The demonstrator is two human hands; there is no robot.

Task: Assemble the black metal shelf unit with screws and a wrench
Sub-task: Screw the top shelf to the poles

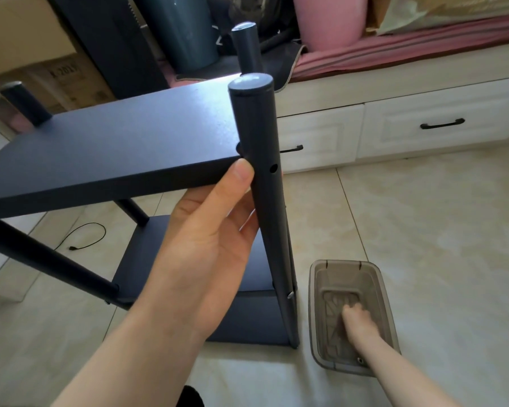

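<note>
— Fingers first: what is the left hand point(209, 230) doing at that corner?

— Its thumb point(238, 179) presses flat against the front edge of the upper shelf panel point(112, 142), and the other fingers curl behind the near post point(262, 183). My guess is that it squeezes panel and post together so their holes line up. An empty screw hole point(273, 168) shows on the post just beside the thumb.

— So that joint has no screw yet?

— It looks that way. Lower down, the same post meets the lower shelf panel point(194, 259), and a small bright bolt end point(290, 295) sticks out there, so that corner seems fastened.

— Where does the whole shelf unit stand?

— On the pale tiled floor point(423, 215), in front of a white drawer base point(394, 127). Its other posts rise past the upper panel at the left and the back.

— And further right?

— A translucent grey bin point(388, 289) sits on the floor just beside the foot of the post. The right hand point(356, 315) reaches down into it, fingers bent toward the bottom, probably feeling for a screw or the wrench. Blur keeps me from telling whether they pinch anything.

— Why keep the bin there?

— Likely so one hand can fetch hardware while the other holds the alignment.
</note>
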